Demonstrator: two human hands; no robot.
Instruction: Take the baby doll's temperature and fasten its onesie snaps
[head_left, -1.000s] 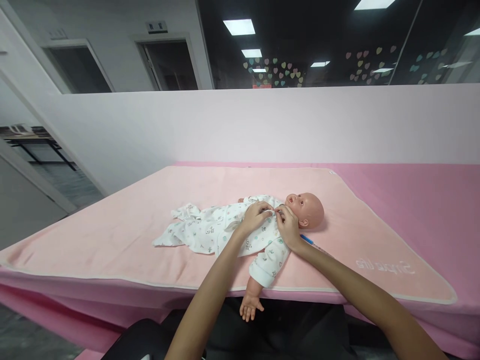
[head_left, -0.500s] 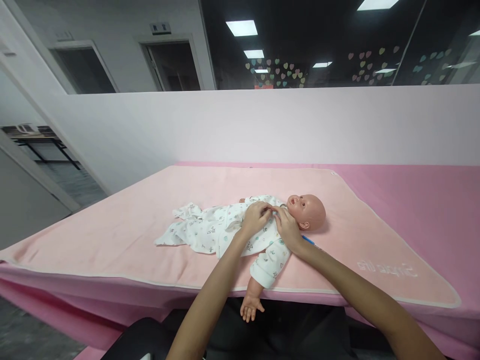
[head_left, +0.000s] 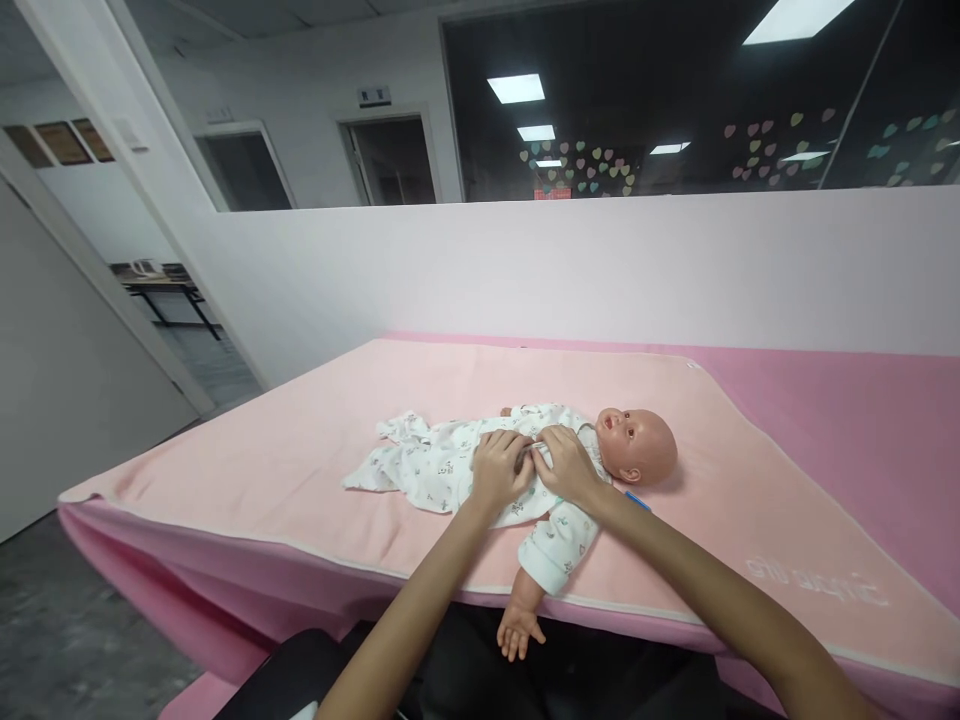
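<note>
"Across the pink-covered table (head_left: 885,440), how does the doll (head_left: 517,511) lie?"

"On its back, directly under the left hand (head_left: 499,470) and right hand (head_left: 568,463), long axis running left to right, head (head_left: 639,447) to the right. The right hand is nearer that head, the left nearer the trouser legs (head_left: 390,465)."

"And each grip?"

"Narrow on both, at the front of the printed top (head_left: 558,542), the 2 nearly meeting. A pale edge (head_left: 534,446) shows between them; whether either one is pinching cloth, I cannot tell."
</note>
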